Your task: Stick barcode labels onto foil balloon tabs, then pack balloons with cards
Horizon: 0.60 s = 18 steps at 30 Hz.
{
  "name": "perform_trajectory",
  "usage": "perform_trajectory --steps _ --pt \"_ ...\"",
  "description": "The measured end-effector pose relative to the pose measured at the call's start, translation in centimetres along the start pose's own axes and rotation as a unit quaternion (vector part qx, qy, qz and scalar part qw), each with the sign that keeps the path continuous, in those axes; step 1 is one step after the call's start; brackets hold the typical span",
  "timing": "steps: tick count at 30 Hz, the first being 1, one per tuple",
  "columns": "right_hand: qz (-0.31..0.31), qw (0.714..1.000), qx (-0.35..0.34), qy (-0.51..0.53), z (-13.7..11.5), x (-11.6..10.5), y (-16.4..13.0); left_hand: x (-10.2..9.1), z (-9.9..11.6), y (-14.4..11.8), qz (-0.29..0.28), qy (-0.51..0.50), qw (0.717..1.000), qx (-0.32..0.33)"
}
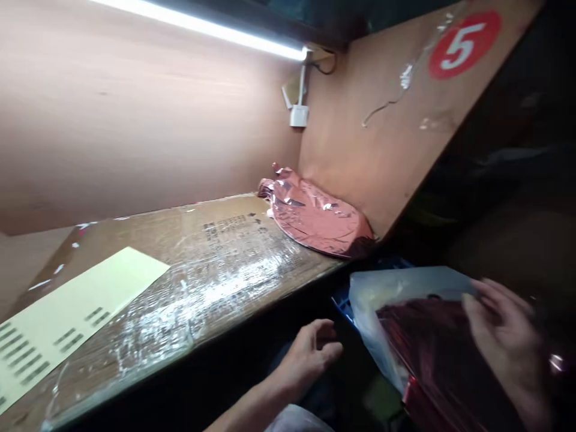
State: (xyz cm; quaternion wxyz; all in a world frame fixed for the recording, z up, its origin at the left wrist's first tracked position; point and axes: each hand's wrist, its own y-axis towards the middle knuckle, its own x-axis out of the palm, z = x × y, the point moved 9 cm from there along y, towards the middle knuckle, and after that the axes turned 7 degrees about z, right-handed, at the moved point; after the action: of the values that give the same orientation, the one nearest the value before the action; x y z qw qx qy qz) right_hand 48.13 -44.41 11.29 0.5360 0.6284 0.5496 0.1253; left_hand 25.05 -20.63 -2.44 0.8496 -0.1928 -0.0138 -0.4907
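Paper (108, 285), pale yellow with dark bars, lies on your brown tape-glazed table (157, 327); a brush could drag it. Your left hand (310, 349) is empty, thumb and fingers apart, before the table. Behind it the flat pink foil piece (317, 219) lies at the table's right end; a knock might slide it off. Your right hand (506, 330) is at slick dark red foil (432, 339) and a frosted plastic bag (369, 288); whether it grips, I cannot tell; a weak hold could drop both.

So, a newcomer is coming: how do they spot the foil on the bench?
Find the side panel with the red disc marked 5. At its foot, on the bench, lies the foil: shiny, pinkish and rounded, unlike the flat yellow sheet.
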Motion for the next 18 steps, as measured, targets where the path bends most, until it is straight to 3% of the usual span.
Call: perform_trajectory --steps 4,7,9,11,13,14,16,18 --pt "-0.093 0.982 -0.111 0.117 -11.8 13.0 0.5 -11.7 4.5 -2.8 0.134 0.011 0.984 0.118" --pt "-0.227 0.941 -0.141 0.209 -20.3 22.2 -2.3 -22.1 6.1 -6.6 0.305 0.045 0.937 0.167" --pt "-0.302 0.890 -0.174 0.293 -26.2 26.6 -5.0 -29.3 7.1 -10.0 0.460 0.128 0.862 0.170" --pt "-0.345 0.846 -0.204 0.352 -31.6 29.4 -7.3 -34.9 8.6 -13.4 0.583 0.269 0.752 0.145" --pt "-0.369 0.815 -0.231 0.382 -36.5 31.3 -8.9 -38.6 9.9 -15.0 0.628 0.386 0.667 0.109" --pt "-0.384 0.800 -0.246 0.390 -38.6 32.2 -9.5 -39.9 10.2 -15.0 0.626 0.425 0.648 0.086" --pt "-0.393 0.784 -0.268 0.398 -41.6 34.0 -9.8 -42.0 9.8 -13.4 0.591 0.487 0.643 0.027" --pt "-0.388 0.792 -0.274 0.384 -42.0 36.4 -8.9 -43.7 8.9 -10.9 0.564 0.558 0.606 -0.054"
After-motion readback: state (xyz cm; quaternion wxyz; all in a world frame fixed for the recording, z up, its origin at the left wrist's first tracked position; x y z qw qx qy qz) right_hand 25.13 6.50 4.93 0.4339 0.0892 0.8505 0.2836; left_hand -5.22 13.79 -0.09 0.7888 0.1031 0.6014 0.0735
